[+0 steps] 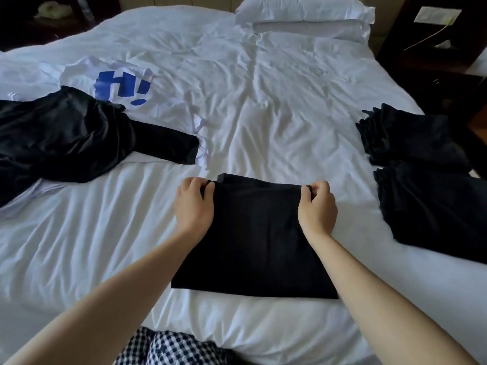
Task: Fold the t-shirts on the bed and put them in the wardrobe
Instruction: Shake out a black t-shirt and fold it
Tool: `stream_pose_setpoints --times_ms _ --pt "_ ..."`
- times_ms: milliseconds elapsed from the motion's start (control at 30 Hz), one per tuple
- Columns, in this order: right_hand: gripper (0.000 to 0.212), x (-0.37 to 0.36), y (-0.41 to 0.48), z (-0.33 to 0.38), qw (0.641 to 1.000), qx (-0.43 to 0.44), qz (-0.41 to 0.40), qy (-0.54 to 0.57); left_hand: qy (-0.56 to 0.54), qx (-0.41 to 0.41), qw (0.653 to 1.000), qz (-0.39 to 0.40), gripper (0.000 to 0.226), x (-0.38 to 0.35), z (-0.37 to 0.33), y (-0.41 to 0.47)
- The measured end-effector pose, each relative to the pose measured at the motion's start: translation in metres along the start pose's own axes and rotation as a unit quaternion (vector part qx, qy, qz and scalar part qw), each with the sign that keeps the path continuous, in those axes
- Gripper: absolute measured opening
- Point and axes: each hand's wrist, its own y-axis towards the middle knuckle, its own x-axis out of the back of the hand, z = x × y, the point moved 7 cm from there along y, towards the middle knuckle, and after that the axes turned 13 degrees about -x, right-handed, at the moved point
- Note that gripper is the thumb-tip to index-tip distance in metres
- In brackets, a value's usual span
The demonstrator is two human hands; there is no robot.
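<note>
Grip: left hand [193, 206], right hand [317, 206] pinching corners, flat black t-shirt [253, 246]

Soft, diffuse daylight fills the scene, brightest on the white duvet [263, 106] at the middle, where creases throw faint blue-grey shadows. The folded black t-shirt [253, 233] reads as a nearly flat dark patch, its folds barely visible. The far corners are dim, the dark furniture [421, 75] almost black. Wide-angle distortion curves the duvet's edges and stretches the forearms [118, 291] at the near edge. Focus is slightly soft throughout.
</note>
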Motion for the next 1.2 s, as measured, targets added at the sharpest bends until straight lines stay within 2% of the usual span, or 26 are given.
stream_pose_setpoints --times_ms 133,300,400,500,633,767,867,1000,1200 --pt "0.009 -0.002 0.02 0.007 0.999 0.015 -0.038 -0.025 -0.009 -0.023 1.0 0.0 0.026 -0.012 -0.006 0.026" --pt "0.012 -0.009 0.02 0.004 0.993 0.053 -0.05 -0.09 0.058 -0.015 0.998 0.031 0.028 -0.028 0.002 0.021" --pt "0.015 -0.008 0.017 0.005 0.995 0.057 -0.044 -0.076 0.049 -0.001 0.998 0.027 0.029 -0.025 0.002 0.02" --pt "0.035 -0.001 0.01 0.006 0.998 0.048 0.005 -0.042 -0.012 0.033 0.998 0.044 0.047 -0.015 -0.002 0.019" --pt "0.056 0.017 -0.011 -0.013 0.994 -0.007 0.106 -0.005 -0.086 0.071 0.982 0.15 0.064 -0.008 0.01 -0.005" --pt "0.052 0.025 -0.033 -0.031 0.973 -0.002 0.231 0.001 -0.16 0.031 0.97 0.183 0.055 0.008 0.007 -0.033" --pt "0.05 0.031 -0.048 -0.029 0.954 0.003 0.298 0.018 -0.145 -0.003 0.96 0.24 0.045 0.016 -0.007 -0.048" --pt "0.055 0.041 -0.065 -0.02 0.946 -0.015 0.321 0.048 -0.161 0.012 0.95 0.269 0.047 0.019 -0.022 -0.057" --pt "0.062 0.088 -0.068 -0.005 0.947 0.001 0.293 0.129 -0.215 -0.008 0.951 0.221 0.048 0.03 -0.075 -0.056"
